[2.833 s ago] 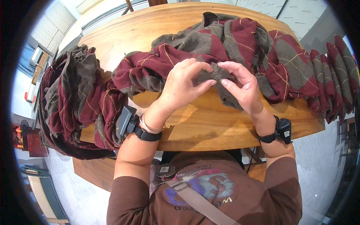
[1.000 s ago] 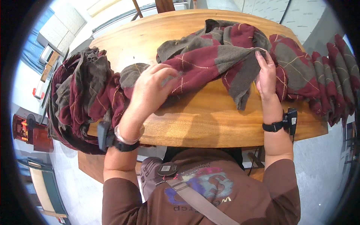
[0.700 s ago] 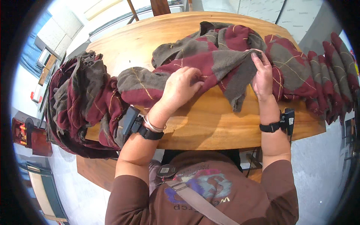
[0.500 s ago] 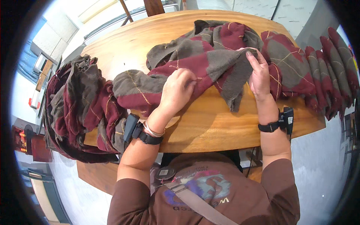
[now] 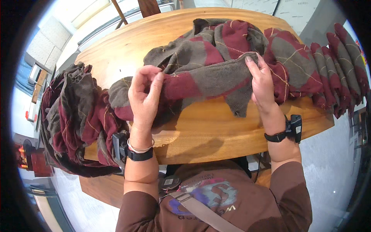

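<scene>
A knitted argyle sweater (image 5: 216, 79) in maroon and grey with thin yellow lines lies bunched on the wooden table (image 5: 201, 143). One length of it, perhaps a sleeve, is stretched between my hands. At its left part my left hand (image 5: 146, 94) pinches the upper edge between thumb and fingers. My right hand (image 5: 263, 79) grips the same edge at the right, thumb on top. Below, a grey ribbed end hangs loose near my right hand. The rest of the knit is heaped just beyond both hands.
At the left edge a tall heap of similar knits (image 5: 73, 116) droops over the table's side. Several folded knits (image 5: 340, 73) stand in a row at the right end. A wooden chair leg (image 5: 148, 5) shows past the far edge.
My left hand has moved left and now pinches the edge. The length between my hands is pulled straighter. My right hand keeps its hold, nearly in place.
</scene>
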`<action>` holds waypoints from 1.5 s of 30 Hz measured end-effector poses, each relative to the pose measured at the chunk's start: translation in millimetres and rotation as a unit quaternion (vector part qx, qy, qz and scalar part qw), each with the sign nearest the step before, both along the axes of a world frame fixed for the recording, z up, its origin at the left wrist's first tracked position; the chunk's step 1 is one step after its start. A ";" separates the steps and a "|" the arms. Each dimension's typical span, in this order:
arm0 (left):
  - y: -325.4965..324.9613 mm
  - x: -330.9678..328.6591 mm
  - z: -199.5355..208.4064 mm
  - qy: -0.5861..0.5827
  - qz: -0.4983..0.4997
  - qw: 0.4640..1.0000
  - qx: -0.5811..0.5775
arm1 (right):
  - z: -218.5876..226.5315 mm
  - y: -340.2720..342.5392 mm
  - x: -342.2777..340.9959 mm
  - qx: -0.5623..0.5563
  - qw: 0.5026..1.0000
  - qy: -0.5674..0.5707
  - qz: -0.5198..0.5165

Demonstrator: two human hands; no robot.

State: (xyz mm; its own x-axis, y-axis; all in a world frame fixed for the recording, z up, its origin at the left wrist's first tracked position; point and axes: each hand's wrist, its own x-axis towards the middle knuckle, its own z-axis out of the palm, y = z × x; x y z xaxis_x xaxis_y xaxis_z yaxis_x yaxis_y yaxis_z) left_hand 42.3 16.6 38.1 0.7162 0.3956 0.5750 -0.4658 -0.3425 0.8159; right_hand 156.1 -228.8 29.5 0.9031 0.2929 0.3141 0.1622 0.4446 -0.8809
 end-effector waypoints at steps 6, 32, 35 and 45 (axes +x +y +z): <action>2.6 0.8 2.2 0.137 -0.013 0.954 0.264 | -17.9 -7.4 25.4 -0.058 0.991 -0.064 -0.100; -79.3 29.0 -8.6 0.058 -0.105 0.972 0.201 | 1.4 5.9 -27.5 -0.173 0.966 -0.185 0.056; -84.6 28.9 -15.4 0.091 -0.140 0.985 0.042 | -3.2 10.6 -27.8 -0.167 0.966 -0.194 0.024; -50.9 20.4 -7.9 0.115 -0.201 0.972 -0.041 | -1.2 18.1 -48.5 -0.238 0.944 -0.175 0.147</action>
